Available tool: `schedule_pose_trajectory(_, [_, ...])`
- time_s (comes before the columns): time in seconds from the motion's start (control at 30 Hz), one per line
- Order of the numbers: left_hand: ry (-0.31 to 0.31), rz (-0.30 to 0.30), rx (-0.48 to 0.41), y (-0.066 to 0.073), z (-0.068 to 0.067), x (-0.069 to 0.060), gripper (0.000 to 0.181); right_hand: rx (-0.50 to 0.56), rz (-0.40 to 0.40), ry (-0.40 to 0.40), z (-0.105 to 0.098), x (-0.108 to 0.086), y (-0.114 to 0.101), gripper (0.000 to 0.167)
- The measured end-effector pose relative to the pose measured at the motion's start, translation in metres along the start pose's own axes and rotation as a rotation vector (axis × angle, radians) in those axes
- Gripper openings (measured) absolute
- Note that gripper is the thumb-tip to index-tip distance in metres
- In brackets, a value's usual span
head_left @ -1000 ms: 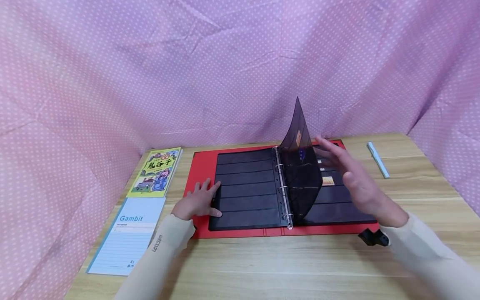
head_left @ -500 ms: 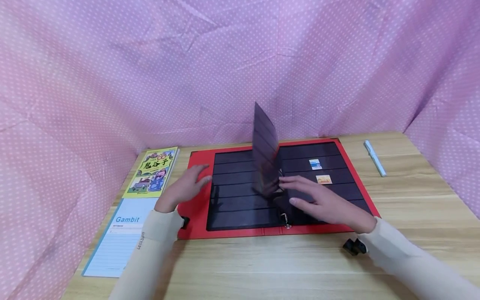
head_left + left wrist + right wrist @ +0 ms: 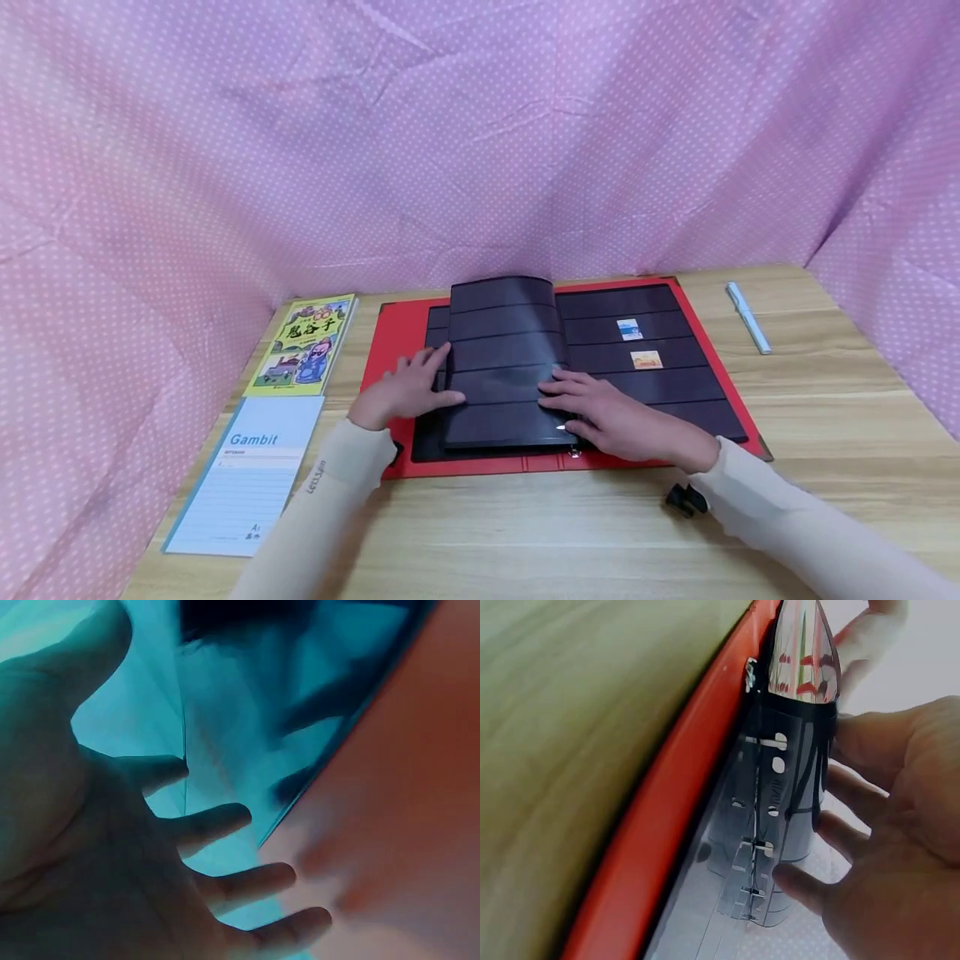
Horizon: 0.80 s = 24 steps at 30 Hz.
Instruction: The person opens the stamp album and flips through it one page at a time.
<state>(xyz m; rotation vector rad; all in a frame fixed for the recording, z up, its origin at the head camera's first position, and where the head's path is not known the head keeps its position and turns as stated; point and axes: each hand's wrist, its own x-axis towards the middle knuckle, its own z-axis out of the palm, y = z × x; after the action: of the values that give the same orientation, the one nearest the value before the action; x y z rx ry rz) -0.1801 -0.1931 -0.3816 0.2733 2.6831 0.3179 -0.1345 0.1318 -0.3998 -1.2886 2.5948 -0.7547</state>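
Observation:
An open red ring binder (image 3: pixel 405 321) lies on the table in the head view, with black strip-pocket pages. One black page (image 3: pixel 502 350) is over on the left side, bowed up near the rings. At its left edge my left hand (image 3: pixel 405 390) spreads its fingers, the thumb reaching onto the page. My right hand (image 3: pixel 615 417) rests its extended fingers on the page close to the spine. In the right wrist view, those fingers touch the curved page (image 3: pixel 802 772) beside the punched holes. A blue-and-white stamp (image 3: pixel 629 330) and an orange stamp (image 3: pixel 647 360) sit on the right-hand page (image 3: pixel 675 312).
Left of the binder, a yellow comic-style book (image 3: pixel 303 346) lies above a pale blue notebook (image 3: pixel 243 475). A light blue pen (image 3: pixel 747 317) lies on the wooden table (image 3: pixel 525 533) at the right. Pink dotted cloth (image 3: pixel 480 150) hangs behind.
The standing page has swung from right to left and come down on the left side. My right hand has moved left with it. The left hand lifted away, then came back to the page's edge.

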Motion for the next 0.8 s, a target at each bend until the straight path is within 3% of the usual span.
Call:
schedule_pose_trajectory(0.1, [-0.026,-0.020,0.099,0.007,0.012,0.003,0.094,0.008,0.002,-0.010,-0.002,0.000,0.000,0.044])
schedule_pose_trajectory(0.23, [-0.013,-0.030,0.171,0.013,0.021,0.007,0.093,0.082,0.057,-0.001,-0.010,-0.003,0.003,0.050])
schedule_pose_trajectory(0.37, [-0.014,-0.052,0.177,0.016,0.024,0.010,0.093,0.121,0.178,0.018,-0.015,-0.007,0.011,0.065])
schedule_pose_trajectory(0.53, [-0.024,-0.067,0.193,0.015,0.025,0.010,0.094,0.146,0.314,-0.038,-0.014,-0.008,0.018,0.079])
schedule_pose_trajectory(0.8, [-0.014,-0.056,0.172,0.014,0.022,0.010,0.096,0.161,0.364,-0.070,-0.015,-0.003,0.015,0.082])
